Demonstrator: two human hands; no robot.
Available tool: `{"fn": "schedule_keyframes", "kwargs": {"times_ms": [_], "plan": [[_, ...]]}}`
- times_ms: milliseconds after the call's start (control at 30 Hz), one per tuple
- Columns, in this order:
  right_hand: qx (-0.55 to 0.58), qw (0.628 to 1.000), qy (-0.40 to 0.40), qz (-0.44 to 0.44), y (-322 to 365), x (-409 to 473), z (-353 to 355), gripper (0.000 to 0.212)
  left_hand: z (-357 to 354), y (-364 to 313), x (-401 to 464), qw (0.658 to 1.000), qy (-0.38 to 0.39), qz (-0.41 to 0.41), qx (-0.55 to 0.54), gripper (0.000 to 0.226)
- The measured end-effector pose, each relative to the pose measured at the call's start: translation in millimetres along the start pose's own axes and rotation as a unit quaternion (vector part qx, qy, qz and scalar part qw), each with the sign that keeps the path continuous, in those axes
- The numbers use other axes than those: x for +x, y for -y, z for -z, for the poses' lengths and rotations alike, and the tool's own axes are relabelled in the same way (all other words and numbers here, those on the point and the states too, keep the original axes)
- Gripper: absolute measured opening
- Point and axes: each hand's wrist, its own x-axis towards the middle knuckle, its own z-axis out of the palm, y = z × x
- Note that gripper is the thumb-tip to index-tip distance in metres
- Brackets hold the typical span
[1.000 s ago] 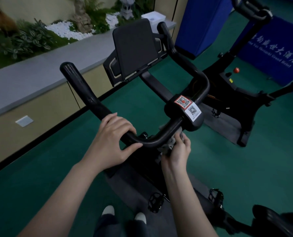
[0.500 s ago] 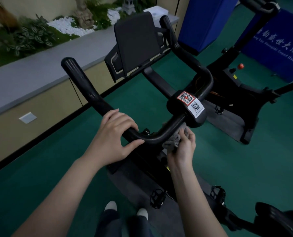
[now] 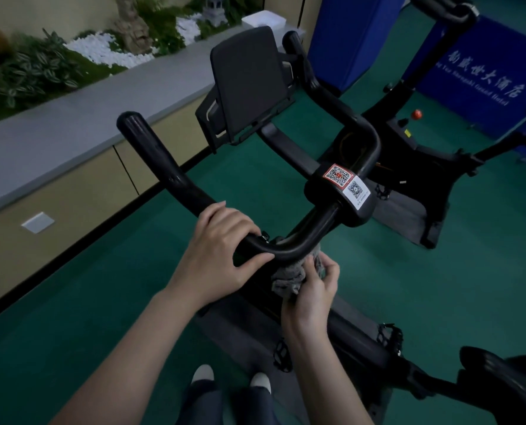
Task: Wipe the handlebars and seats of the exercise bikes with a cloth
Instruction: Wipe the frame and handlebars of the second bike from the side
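The black handlebar (image 3: 169, 176) of an exercise bike curves across the middle of the head view, with two QR stickers on its centre clamp (image 3: 346, 187). My left hand (image 3: 221, 256) grips the near bend of the bar, thumb underneath. My right hand (image 3: 312, 291) holds a bunched grey cloth (image 3: 289, 276) against the underside of the bar just right of the bend. The bike's dark screen (image 3: 246, 81) stands behind the bar. Its black seat (image 3: 501, 375) shows at the lower right corner.
A second black bike (image 3: 409, 154) stands to the right on the green floor, before a blue banner (image 3: 482, 78). A grey ledge (image 3: 71, 130) with plants runs along the left. My shoes (image 3: 231, 377) and the pedals (image 3: 389, 335) are below the bar.
My right hand with the cloth has slid down and left along the underside of the bar, away from the centre clamp. My left hand keeps its grip.
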Motion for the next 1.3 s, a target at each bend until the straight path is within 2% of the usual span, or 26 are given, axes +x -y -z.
{"fn": "schedule_keyframes", "kwargs": {"times_ms": [333, 433, 600, 700, 867, 1000, 1100, 1300], "plan": [[-0.052, 0.998, 0.002, 0.034, -38, -32, 6, 0.013, 6, 6, 1, 0.999, 0.022, -0.032, -0.008, 0.037], [-0.094, 0.994, 0.031, 0.047, -47, -42, 5, 0.012, 8, 9, 0, 0.998, 0.025, -0.048, -0.017, 0.036], [-0.186, 0.975, 0.059, 0.103, -53, -51, 11, 0.008, 17, 16, -7, 0.995, 0.012, -0.095, -0.032, 0.021], [-0.216, 0.967, 0.076, 0.113, -51, -55, 16, 0.008, 27, 17, -21, 0.995, -0.006, -0.090, -0.039, 0.020], [-0.236, 0.963, 0.086, 0.098, -47, -57, 18, 0.008, 43, 22, -57, 0.999, 0.018, -0.029, 0.006, 0.022], [-0.250, 0.955, 0.146, 0.064, -44, -60, 26, 0.011, 51, 20, -91, 0.996, 0.041, 0.061, 0.051, 0.027], [-0.268, 0.944, 0.178, 0.076, -40, -59, 34, 0.019, 53, 14, -113, 0.988, 0.063, 0.127, 0.060, 0.035], [-0.308, 0.905, 0.277, 0.099, -14, -64, 62, 0.018, 44, -34, -171, 0.963, 0.035, 0.253, 0.090, 0.043]]}}
